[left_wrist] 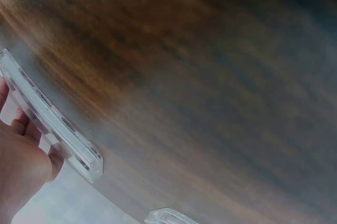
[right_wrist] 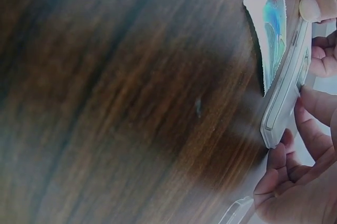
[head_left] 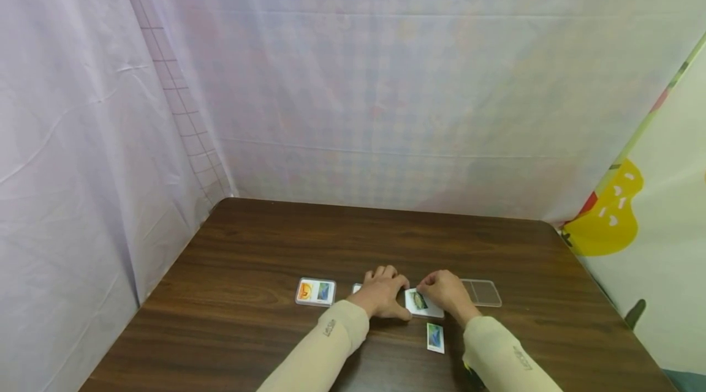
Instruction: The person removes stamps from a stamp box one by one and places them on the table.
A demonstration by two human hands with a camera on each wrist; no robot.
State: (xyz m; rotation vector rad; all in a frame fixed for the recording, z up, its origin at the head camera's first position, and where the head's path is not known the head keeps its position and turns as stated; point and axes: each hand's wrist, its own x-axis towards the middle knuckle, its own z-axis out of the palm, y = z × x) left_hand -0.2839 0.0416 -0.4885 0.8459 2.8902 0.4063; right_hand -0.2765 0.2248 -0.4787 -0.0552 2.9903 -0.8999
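Note:
A clear plastic case (head_left: 436,312) with a white inside lies on the table, bearing a postage stamp with a dark green oval picture (head_left: 420,301). My left hand (head_left: 380,295) holds its left side, thumb by the near corner and index finger by the far one. From the right, my right hand (head_left: 448,291) has its fingertips pinched at the stamp's edge over the case. The right wrist view shows both hands close to the case (right_wrist: 284,95). Just nearer lies a loose stamp (head_left: 435,338) with a blue and green picture and serrated edges.
On the left, a clear case (head_left: 316,292) holds an orange stamp and a blue one. Another case (head_left: 357,287) is mostly hidden behind my left hand. To the right lies an open-looking transparent case (head_left: 486,293). The dark wooden table (head_left: 248,251) meets curtains behind.

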